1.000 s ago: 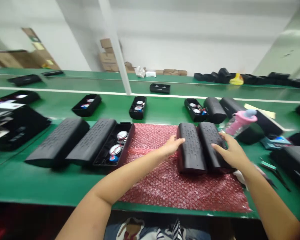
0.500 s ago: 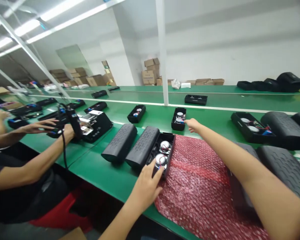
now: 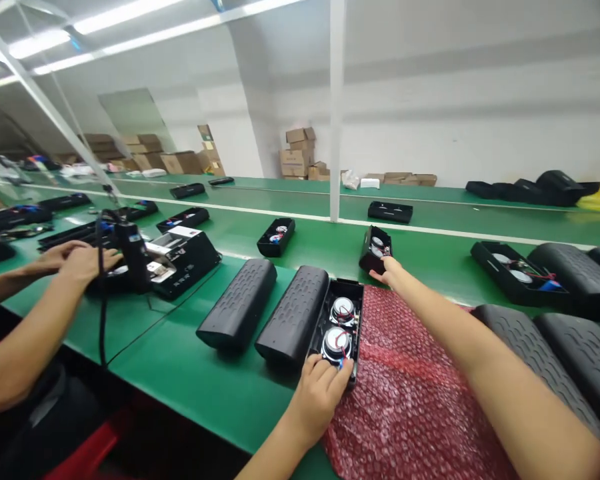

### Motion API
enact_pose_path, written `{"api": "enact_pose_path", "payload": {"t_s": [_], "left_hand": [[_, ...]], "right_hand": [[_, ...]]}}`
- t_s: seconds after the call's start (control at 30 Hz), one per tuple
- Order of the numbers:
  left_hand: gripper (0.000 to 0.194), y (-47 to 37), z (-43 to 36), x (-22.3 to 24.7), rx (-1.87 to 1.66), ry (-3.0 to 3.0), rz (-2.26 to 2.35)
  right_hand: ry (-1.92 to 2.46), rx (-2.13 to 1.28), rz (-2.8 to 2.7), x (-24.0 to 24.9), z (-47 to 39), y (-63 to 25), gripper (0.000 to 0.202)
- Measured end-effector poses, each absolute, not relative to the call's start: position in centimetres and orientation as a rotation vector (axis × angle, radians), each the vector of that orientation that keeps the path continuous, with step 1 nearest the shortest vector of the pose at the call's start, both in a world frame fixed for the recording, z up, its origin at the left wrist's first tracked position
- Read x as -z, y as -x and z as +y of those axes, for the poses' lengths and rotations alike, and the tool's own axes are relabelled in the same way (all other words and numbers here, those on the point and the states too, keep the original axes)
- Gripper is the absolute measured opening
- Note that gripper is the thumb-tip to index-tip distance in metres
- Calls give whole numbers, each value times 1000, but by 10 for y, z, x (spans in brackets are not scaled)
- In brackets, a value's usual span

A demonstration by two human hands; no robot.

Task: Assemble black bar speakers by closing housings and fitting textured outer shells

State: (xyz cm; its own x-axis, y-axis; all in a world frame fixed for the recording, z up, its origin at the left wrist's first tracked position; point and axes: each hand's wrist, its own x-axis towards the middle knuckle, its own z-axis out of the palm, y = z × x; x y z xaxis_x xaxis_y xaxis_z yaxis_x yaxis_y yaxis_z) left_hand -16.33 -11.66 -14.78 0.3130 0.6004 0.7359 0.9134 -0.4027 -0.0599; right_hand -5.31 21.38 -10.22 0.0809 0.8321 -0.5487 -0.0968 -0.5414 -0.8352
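Left hand (image 3: pixel 324 392): fingers curled, gripping end of near housing (image 3: pixel 359 333)
Right hand (image 3: pixel 393 270): fingers closed on tilted far housing (image 3: pixel 368 255)

Your left hand (image 3: pixel 320 393) hides the near end of the lower-centre housing (image 3: pixel 340 327); your right hand (image 3: pixel 393 268) blocks a corner of the farther housing (image 3: pixel 373 252). Bubble wrap (image 3: pixel 405 393) cropped at bottom, partly behind your right forearm (image 3: pixel 500 373). Co-worker's arm (image 3: pixel 30 343) cut by left edge. Carton (image 3: pixel 294 162) print unreadable.
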Motion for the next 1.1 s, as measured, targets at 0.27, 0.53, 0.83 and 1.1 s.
{"api": "enact_pose_path", "payload": {"t_s": [0.27, 0.53, 0.83, 1.1], "left_hand": [[31, 149, -85, 137, 916, 2201, -1189], [33, 126, -66, 146, 818, 2245, -1182], [34, 73, -91, 99, 662, 2128, -1032], [19, -125, -107, 109, 512, 2979, -85]], "right_hand": [[1590, -1624, -644, 96, 96, -50, 25], [1482, -1692, -665, 103, -31, -87, 31], [792, -2318, -1295, 98, -140, -198, 50], [1137, -1931, -779, 232, -243, -389, 51]]}}
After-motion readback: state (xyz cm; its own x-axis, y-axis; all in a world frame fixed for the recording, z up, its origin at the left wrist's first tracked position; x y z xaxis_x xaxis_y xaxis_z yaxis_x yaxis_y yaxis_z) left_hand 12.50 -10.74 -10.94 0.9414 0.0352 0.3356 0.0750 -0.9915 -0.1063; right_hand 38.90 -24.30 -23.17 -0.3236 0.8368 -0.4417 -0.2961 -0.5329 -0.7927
